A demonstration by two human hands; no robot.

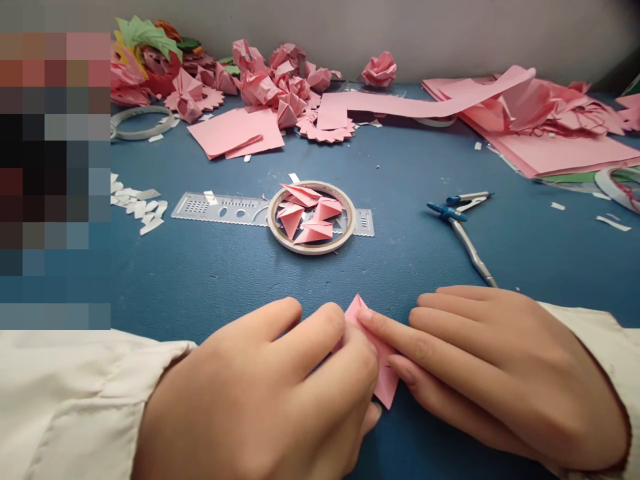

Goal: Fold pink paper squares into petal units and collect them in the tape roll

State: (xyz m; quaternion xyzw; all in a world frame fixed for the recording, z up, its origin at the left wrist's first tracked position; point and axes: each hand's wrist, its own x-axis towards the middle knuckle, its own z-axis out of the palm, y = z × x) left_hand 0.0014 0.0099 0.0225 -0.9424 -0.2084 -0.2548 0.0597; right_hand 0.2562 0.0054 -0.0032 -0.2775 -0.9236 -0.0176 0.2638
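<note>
A small folded piece of pink paper (387, 385) lies on the blue table between my hands, its pointed top and lower tip showing. My left hand (265, 387) is closed on its left side, with curled fingers hiding part of it. From the right, my right hand (500, 373) holds the paper with the index fingertip near the top point and the thumb at the right edge. Just beyond my hands, a roll of double-sided tape (271, 230) rests on a clear plastic stencil ruler (200, 210). Several folded pink paper pieces (315, 231) sit inside the roll.
A compass (467, 247) lies ahead of my right hand. Crumpled pink paper flowers (260, 87), a long pink strip (400, 105) and stacked pink sheets (565, 157) line the back. White scraps (143, 207) and another tape roll (143, 133) are at left.
</note>
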